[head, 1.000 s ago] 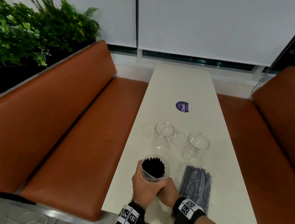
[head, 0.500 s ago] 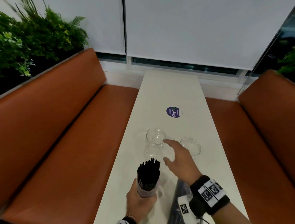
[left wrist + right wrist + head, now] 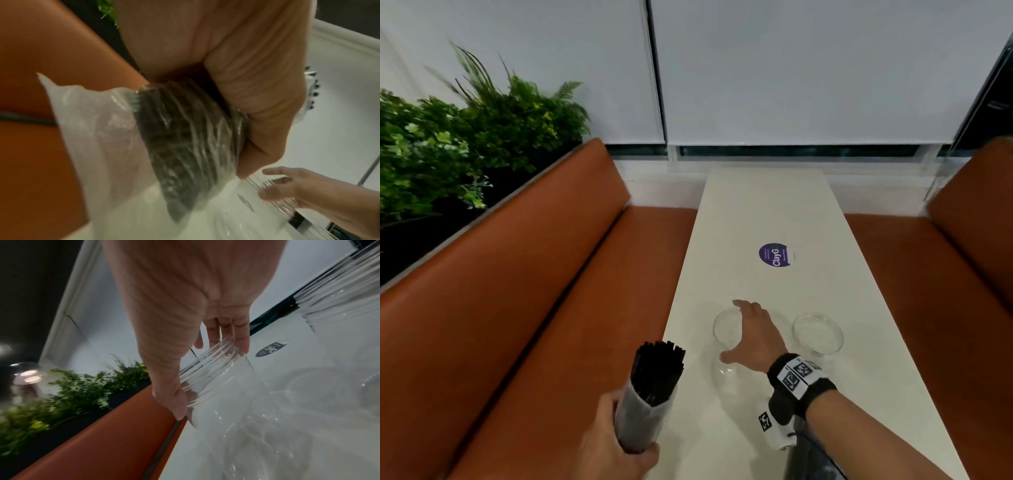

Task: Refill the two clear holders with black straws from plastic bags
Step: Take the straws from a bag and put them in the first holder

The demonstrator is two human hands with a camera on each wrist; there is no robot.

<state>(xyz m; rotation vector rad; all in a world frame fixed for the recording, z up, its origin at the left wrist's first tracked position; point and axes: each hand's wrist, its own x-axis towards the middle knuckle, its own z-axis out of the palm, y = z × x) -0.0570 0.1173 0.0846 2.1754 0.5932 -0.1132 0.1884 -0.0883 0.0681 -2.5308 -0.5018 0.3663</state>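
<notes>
My left hand (image 3: 613, 445) grips an open plastic bag of black straws (image 3: 647, 404) upright over the table's left edge; the straw tips stick out of its top. The left wrist view shows my fingers wrapped round the bag (image 3: 185, 138). My right hand (image 3: 751, 334) spans the mouth of the left clear holder (image 3: 725, 378), thumb on the near side of the neck and fingers over the far rim (image 3: 222, 386). The right clear holder (image 3: 817, 334) stands empty beside it, untouched. A second bag of straws (image 3: 804, 455) lies under my right forearm.
The long white table (image 3: 767, 205) carries a round purple sticker (image 3: 774, 254) beyond the holders. Orange benches (image 3: 534, 308) run along both sides. Green plants (image 3: 465, 147) stand behind the left bench, and window blinds close off the far end.
My right hand left the bag and reached forward onto the left holder's mouth. The left hand now holds the bag alone, a little to the left.
</notes>
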